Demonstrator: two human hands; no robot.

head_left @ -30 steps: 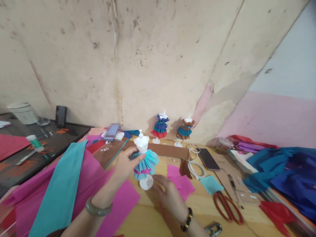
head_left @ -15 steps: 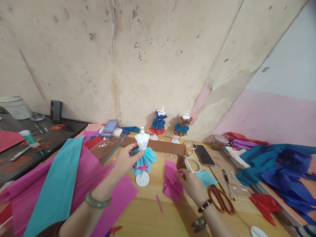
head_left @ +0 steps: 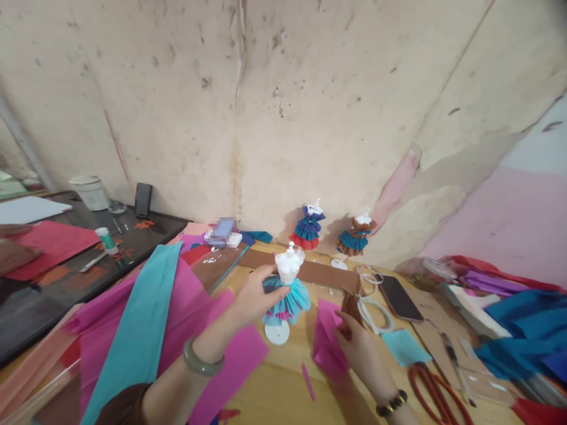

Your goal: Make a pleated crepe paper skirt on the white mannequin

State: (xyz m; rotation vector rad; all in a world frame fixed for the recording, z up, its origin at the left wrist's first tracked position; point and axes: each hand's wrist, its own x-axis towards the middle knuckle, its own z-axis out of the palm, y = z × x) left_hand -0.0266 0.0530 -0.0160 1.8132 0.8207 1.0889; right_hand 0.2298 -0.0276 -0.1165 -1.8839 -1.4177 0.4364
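The white mannequin (head_left: 289, 265) is held at its turquoise skirt by the left hand (head_left: 260, 294), while pink paper (head_left: 325, 339) at its four o'clock is touched by the right hand (head_left: 358, 347), whether pinched cannot be told.

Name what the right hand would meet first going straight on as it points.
The pink paper, right at the fingertips of the right hand. Past it, the line seems to pass near the turquoise skirt, but one view leaves depth and contact unclear.

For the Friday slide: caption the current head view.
Left hand steadies a skirted mini mannequin; right hand touches pink paper.
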